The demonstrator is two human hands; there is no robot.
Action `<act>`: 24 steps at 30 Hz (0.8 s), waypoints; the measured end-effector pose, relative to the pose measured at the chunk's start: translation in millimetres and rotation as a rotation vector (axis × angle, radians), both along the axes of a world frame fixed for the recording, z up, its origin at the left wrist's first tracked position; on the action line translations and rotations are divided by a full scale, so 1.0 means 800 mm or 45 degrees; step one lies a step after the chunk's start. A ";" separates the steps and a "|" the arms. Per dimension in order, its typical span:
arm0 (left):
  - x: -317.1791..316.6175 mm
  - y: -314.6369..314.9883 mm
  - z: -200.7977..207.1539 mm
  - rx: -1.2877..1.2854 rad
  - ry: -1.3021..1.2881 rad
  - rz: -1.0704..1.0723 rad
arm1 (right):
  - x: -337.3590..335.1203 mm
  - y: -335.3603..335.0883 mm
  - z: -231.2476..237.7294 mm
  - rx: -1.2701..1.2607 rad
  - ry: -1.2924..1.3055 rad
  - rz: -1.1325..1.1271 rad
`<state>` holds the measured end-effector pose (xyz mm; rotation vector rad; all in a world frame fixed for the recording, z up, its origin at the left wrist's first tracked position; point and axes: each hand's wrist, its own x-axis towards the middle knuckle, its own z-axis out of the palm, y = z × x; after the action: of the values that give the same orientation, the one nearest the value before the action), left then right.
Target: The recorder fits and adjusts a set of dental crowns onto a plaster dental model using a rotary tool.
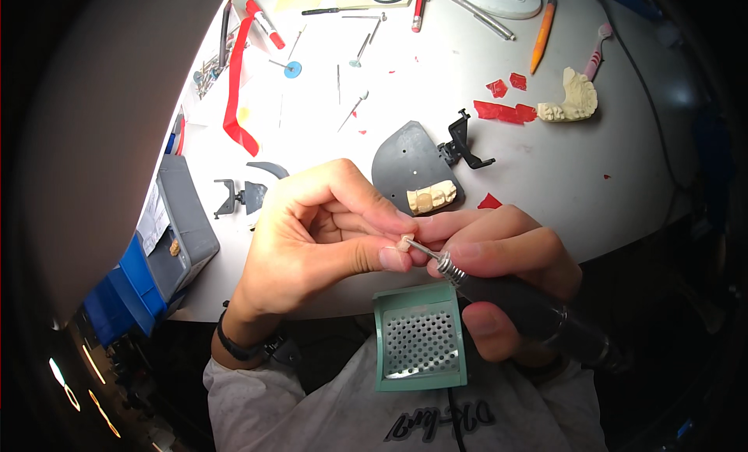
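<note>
- handpiece (538, 305): dark body, looks pretty matt, with a shiny metal spring (451, 268) at the nose and a smooth metal bit (425, 250)
- small tooth-shaped piece (405, 240): pale, kinda ceramic- or resin-looking, hard to tell which
- green tray (380, 347): smooth plastic-looking frame around a bright perforated plate (423, 341), metal by the look of it
- U-shaped cast (575, 100): chalky, plaster-like, rough and bumpy
- grey plate (401, 160): flat matt finish, probably plastic
- red scraps (499, 111): smooth, waxy-looking
- garment (506, 409): soft, wrinkled pale cloth, totally matt
- desk (561, 183): smooth, pale top
</note>
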<state>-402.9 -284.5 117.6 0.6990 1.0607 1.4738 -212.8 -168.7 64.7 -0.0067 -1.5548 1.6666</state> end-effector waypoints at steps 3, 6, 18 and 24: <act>0.000 -0.001 0.000 -0.009 -0.022 -0.003 | 0.000 -0.001 0.000 0.007 0.004 -0.001; -0.001 -0.001 0.000 -0.005 -0.023 -0.002 | -0.002 0.000 0.000 0.008 0.005 -0.017; -0.002 0.008 0.004 0.128 1.317 0.209 | 0.050 0.018 0.032 -0.686 -0.087 -0.128; 0.001 0.010 0.002 0.063 1.520 0.096 | 0.131 0.107 0.040 -0.758 -0.232 -0.377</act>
<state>-401.7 -276.4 119.5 1.6766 1.9311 1.0742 -108.0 -83.5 96.6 -0.6820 -1.0616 1.8558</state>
